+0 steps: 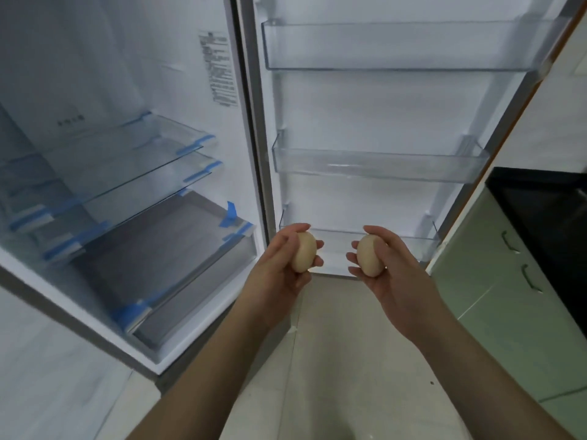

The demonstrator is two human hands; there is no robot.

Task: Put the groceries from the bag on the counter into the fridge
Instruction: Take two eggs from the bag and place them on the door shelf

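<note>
Head view looks down at two bare forearms reaching toward an open fridge (127, 154); the left hand (279, 265) has its fingers (313, 260) curled round a pale tan egg (304, 251), thumb on top, and the right hand (394, 271) grips a second egg (369, 255) the same way, its fingers (355, 258) wrapping the near side; both eggs are held in the air, apart from each other, in front of the lowest door bin (365, 238) and touching no part of it; the fridge door (381, 100) stands swung wide to the right, carrying three clear bins, the middle bin (378, 165) and the top bin (403, 46) holding nothing that shows; inside the cabinet on the left are glass shelves (127, 160) with blue tape (232, 214) at their corners, above a clear drawer (178, 274); pale floor tiles (333, 360) lie under the arms; a green cabinet (495, 312) with dark handles stands to the right, topped by a black table (546, 211).
</note>
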